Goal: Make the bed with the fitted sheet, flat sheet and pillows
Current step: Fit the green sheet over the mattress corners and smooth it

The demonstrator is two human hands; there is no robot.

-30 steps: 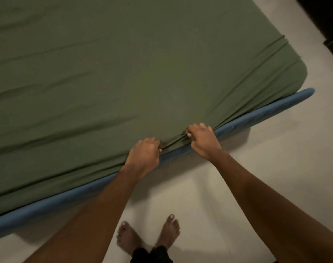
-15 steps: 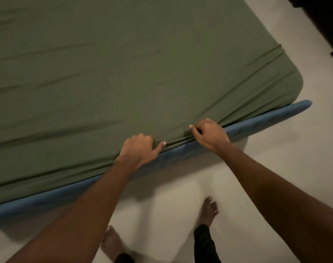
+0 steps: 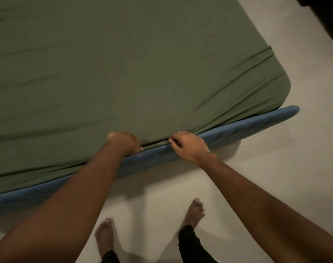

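So the green fitted sheet (image 3: 124,63) is spread across the bed, a bit wrinkly along the near side. The left hand (image 3: 125,142) is clenched on the sheet's edge, and just to its right the right hand (image 3: 190,147) pinches that same edge. Right below them, the blue bed base (image 3: 247,128) runs out to the rounded corner.

Nothing to read here: no lettering, label, brand, number or sign shows on the sheet (image 3: 124,73), the frame (image 3: 237,131) or the floor (image 3: 285,177).
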